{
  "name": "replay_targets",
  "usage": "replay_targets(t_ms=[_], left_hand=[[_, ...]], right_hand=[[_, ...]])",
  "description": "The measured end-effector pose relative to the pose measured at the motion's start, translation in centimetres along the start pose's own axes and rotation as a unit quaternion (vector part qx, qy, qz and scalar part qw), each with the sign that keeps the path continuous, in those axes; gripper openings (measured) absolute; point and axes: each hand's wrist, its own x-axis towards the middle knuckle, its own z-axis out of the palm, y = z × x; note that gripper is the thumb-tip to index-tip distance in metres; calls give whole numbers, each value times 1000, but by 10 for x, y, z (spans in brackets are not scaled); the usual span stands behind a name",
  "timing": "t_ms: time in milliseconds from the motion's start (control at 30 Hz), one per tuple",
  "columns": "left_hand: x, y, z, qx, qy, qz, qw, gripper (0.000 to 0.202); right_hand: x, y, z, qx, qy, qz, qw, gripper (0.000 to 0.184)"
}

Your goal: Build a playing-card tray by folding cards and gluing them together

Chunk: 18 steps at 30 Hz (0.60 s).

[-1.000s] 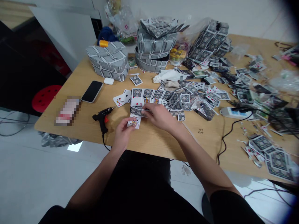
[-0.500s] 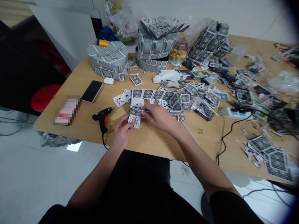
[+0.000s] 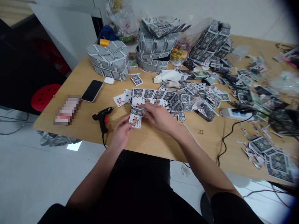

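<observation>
By the desk's (image 3: pixel 149 142) near edge, the left hand (image 3: pixel 120 133), grip pinched, now bares more card (image 3: pixel 135 120); the right hand (image 3: pixel 161 119) clasps the box (image 3: pixel 158 94), seemingly steadying it.

Glare brightens the floor (image 3: pixel 74 146) while right corners darken.
</observation>
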Motion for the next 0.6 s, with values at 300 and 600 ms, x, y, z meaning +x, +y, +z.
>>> replay_targets(t_ms=[300,600], left_hand=[[0,0,0,-16,25,-39,999,29],[-3,2,8,-35,16,-49,998,31]], right_hand=[[-1,6,6,-3,-10,-9,1000,37],[-2,5,5,-18,-18,10,1000,37]])
